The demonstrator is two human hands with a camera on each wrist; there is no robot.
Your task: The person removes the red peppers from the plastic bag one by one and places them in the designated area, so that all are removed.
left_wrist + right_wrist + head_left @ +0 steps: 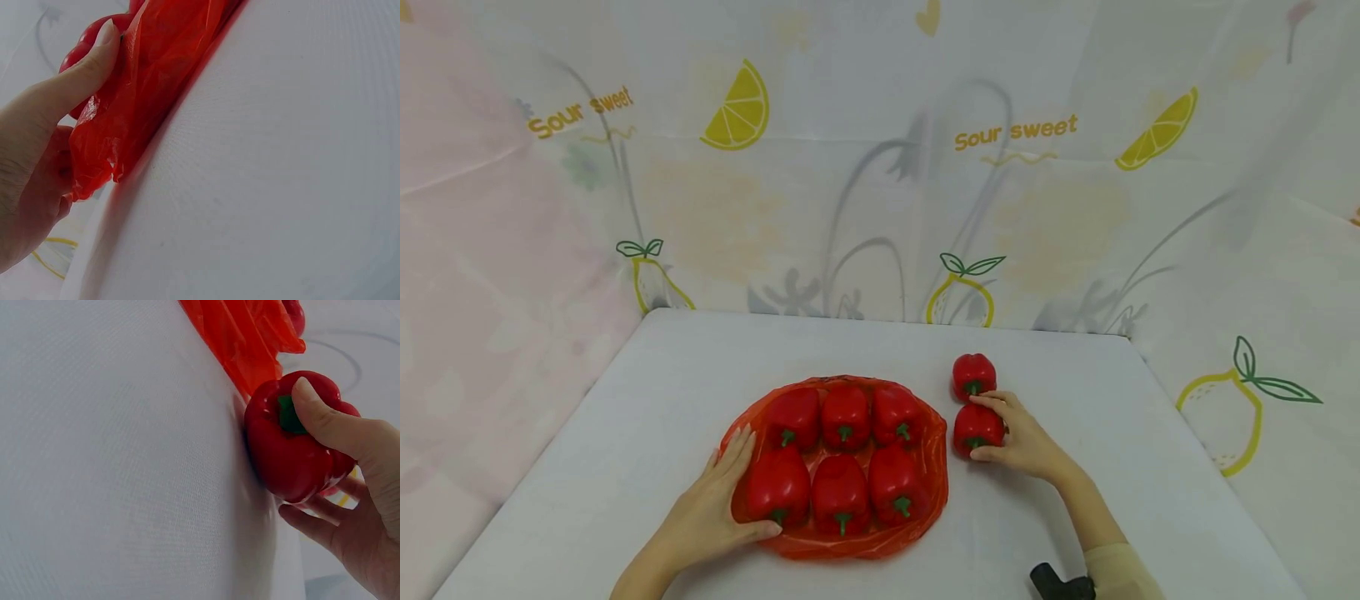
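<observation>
Several red bell peppers (pixel 840 492) with green stems lie in two rows on an orange-red plastic bag (pixel 937 475) spread like a shallow nest. My left hand (pixel 711 500) rests against the bag's left side, fingers straight along the rim and thumb across the front. In the left wrist view, the thumb touches the crinkled plastic (pixel 150 75) beside a pepper. Right of the bag, my right hand (pixel 1026 437) holds a single bell pepper (pixel 294 450), with the thumb by its stem and the fingers round its far side. Just behind it sits another bell pepper (pixel 973 373).
Everything lies on a white-covered table (pixel 647 400). A patterned cloth with lemon prints (pixel 880 167) hangs along the back and both sides. A black device (pixel 1063 583) is at the right wrist near the front edge of the view.
</observation>
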